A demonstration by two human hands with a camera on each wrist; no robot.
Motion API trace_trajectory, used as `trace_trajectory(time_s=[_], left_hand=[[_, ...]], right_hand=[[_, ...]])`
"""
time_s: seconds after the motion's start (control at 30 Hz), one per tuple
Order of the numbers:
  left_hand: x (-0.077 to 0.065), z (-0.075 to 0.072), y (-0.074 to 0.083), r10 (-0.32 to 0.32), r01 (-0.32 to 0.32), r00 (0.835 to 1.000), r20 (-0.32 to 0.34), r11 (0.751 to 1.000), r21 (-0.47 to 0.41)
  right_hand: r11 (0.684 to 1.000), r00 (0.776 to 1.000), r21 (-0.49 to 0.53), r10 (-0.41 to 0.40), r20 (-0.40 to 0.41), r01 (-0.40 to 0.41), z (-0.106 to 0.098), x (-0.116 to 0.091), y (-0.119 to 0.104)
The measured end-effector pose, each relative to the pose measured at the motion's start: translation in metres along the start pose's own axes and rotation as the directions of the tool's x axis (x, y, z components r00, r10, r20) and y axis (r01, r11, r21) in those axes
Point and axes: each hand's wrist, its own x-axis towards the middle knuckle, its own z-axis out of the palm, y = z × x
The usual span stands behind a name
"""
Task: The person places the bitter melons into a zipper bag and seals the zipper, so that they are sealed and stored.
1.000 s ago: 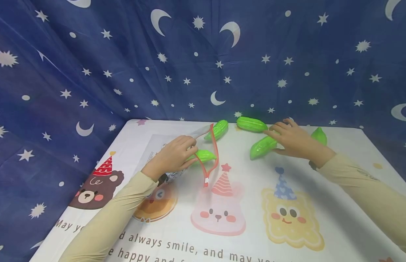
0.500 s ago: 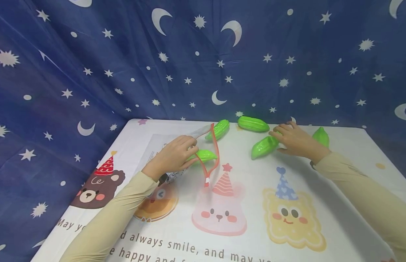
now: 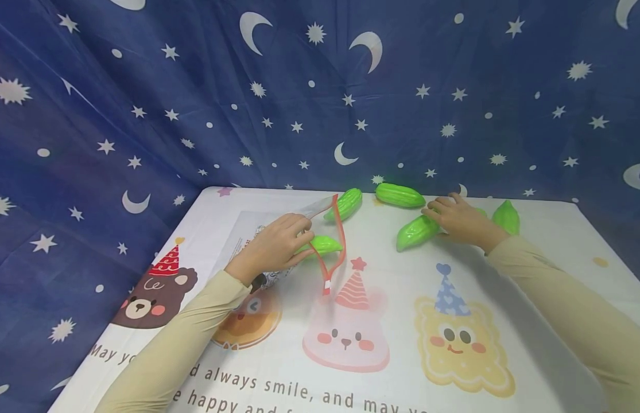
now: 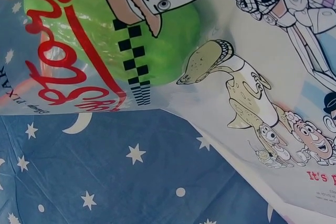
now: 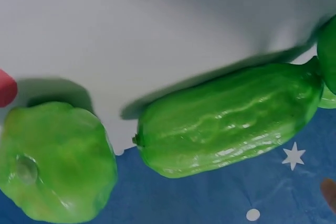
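My left hand [image 3: 275, 244] grips the upper side of a clear cartoon-printed plastic zip bag [image 3: 337, 252] with a red-edged mouth, which gapes to the right. A green bitter melon [image 3: 324, 245] lies inside it, also seen through the printed film as a green shape [image 4: 152, 56] in the left wrist view. At the back right, my right hand [image 3: 464, 221] pinches the far end of another bitter melon [image 3: 417, 232] that rests on the table. Under that palm sits a third bitter melon [image 5: 226, 121], partly hidden by the hand in the head view.
Right of the right hand stands a bitter melon [image 3: 507, 218]. Another bitter melon [image 3: 399, 195] lies by the back edge, and one more bitter melon [image 3: 350, 203] just behind the bag's mouth. A starry blue curtain [image 3: 320, 115] rises behind the white printed tablecloth [image 3: 345, 338].
My right hand has drawn its fingers closer together and lower over the end of the bitter melon. The left hand and the bag have stayed in place.
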Motion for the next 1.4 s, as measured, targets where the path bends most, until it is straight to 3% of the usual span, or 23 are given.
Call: trace_trajectory(time_s=[0.23,0.67,1.03,1.4], left_hand=[[0.000,0.001,-0.001,0.005,-0.005,1.000,0.001,1.000,0.000],[0.001,0.001,-0.002,0.007,-0.007,1.000,0.003,1.000,0.000],[0.001,0.001,-0.002,0.003,-0.002,1.000,0.008,1.000,-0.004],[0.001,0.000,-0.001,0.004,-0.004,1.000,0.002,1.000,-0.003]], right_hand=[[1.000,1.000,0.005,0.004,-0.017,-0.004,0.008,-0.001,0.002],[0.999,0.999,0.039,0.034,0.035,-0.035,0.010,0.001,0.001],[0.998,0.999,0.050,0.035,0.019,-0.036,0.003,0.000,0.000],[0.996,0.998,0.085,0.010,-0.065,-0.004,-0.001,-0.007,-0.001]])
